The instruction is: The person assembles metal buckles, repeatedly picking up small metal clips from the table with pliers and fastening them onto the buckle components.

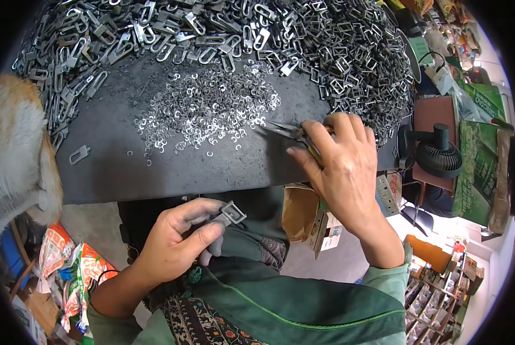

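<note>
My left hand (pixel 177 244) is in front of the table's near edge, fingers closed round a small metal buckle (pixel 233 213). The buckle's square loop sticks out past the thumb and forefinger; the rest is hidden in the grip. Over the right part of the table, my right hand (pixel 349 161) grips long-nosed pliers (pixel 285 130). Their tips point left and reach the edge of a spread of small shiny C-shaped rings (pixel 211 115). Whether a ring sits between the tips is too small to tell.
Long metal loop parts (pixel 148 31) are heaped along the dark table's (pixel 211 179) far left side, square-framed ones (pixel 349 57) at far right. One loop part (pixel 79 154) lies apart. An orange-and-white furry animal (pixel 16 149) is at the left edge. A small black fan (pixel 438 152) stands right.
</note>
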`<state>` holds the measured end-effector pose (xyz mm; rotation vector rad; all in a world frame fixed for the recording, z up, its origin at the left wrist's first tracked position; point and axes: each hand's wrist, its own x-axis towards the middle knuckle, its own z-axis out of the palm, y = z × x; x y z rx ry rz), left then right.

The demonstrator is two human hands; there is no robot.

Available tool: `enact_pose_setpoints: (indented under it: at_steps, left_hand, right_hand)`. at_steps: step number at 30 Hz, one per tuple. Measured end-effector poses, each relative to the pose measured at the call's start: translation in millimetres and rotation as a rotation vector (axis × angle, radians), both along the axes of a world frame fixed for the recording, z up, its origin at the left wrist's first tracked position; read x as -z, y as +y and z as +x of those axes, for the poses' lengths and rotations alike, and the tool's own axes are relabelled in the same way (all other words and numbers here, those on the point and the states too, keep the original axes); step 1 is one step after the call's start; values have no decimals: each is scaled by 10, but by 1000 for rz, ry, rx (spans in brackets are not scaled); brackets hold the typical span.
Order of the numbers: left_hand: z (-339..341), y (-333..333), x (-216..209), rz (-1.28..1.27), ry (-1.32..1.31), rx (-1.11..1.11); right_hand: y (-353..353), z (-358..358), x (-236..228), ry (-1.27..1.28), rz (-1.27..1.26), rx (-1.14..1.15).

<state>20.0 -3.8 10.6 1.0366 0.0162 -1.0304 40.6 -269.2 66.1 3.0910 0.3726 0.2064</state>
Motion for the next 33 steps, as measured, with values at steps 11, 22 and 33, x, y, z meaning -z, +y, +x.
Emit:
enact_pose_setpoints:
  at_steps: [11,22,33]
  left_hand:
    - [9,-45,43,89,-406,-76]
    - [155,-50,-34,48,-200,-125]
    - [166,-95,-11,40,-124,-92]
  right_hand:
    - [58,128,36,9,-133,-33]
    - [-24,99,-233,201,32,-321]
    - [52,31,-123,243,269,-502]
